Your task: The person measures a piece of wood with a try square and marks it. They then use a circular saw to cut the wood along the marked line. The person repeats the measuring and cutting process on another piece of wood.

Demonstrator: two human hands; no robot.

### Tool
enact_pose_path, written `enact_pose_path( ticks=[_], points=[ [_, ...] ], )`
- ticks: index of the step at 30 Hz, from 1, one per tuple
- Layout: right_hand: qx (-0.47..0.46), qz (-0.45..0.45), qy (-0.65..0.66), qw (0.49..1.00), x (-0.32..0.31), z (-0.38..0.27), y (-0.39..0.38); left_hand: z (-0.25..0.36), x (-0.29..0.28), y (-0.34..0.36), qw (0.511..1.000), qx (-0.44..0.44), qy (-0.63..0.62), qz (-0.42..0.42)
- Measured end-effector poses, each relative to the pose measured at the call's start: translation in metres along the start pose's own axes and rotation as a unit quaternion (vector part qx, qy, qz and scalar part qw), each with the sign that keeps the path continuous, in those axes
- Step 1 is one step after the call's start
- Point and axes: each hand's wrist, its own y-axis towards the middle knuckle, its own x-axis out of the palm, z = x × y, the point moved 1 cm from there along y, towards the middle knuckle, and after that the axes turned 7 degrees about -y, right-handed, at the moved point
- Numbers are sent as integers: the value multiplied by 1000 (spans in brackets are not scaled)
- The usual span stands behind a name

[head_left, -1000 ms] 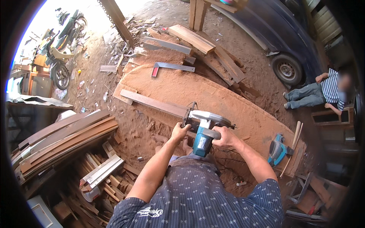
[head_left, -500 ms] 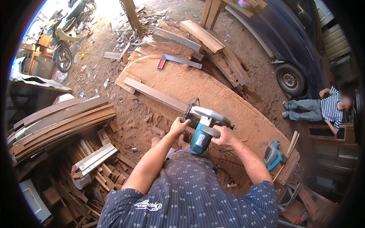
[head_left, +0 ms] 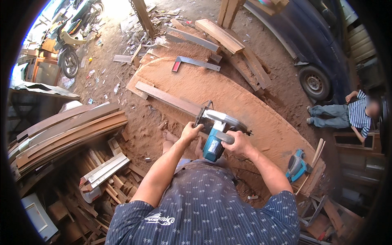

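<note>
A teal-and-silver circular saw (head_left: 216, 143) rests across a long plank (head_left: 163, 99) on the sawdust-covered bench (head_left: 245, 98). My right hand (head_left: 236, 143) is closed around its rear handle. My left hand (head_left: 192, 131) grips the front edge of the saw's base beside the plank; its fingertips are partly hidden. The cut line and blade are hidden by the saw body. A metal square with a red stock (head_left: 195, 62) lies on the bench's far part, and a teal power planer (head_left: 296, 165) is at its right end, beside thin sticks (head_left: 317, 153).
Stacked boards (head_left: 69, 134) and offcuts (head_left: 110, 188) fill the lower left. Piled lumber (head_left: 220, 36) and posts (head_left: 143, 18) stand beyond the bench. A motorbike (head_left: 70, 59) is at upper left; a dark vehicle (head_left: 310, 36) and another person in a striped top (head_left: 359, 112) are at right.
The view has shifted slightly, moving the surroundings in the frame. Both hands keep hold of the saw, which sits a little higher in the picture with the plank.
</note>
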Motion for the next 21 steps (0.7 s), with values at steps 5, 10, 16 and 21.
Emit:
enact_pose_path(
  ticks=[5,10,16,21],
  points=[
    [0,8,-9,1000,3,-5,6,5,-8,1,1000,1,8,-10],
    [-4,25,-12,1000,10,-6,11,9,-15,4,1000,-4,27,-16],
    [-17,47,-11,999,17,-8,18,10,-27,9,999,19,44,-16],
    [4,32,-17,999,22,-12,23,22,-34,1,999,7,52,-10]
  ],
)
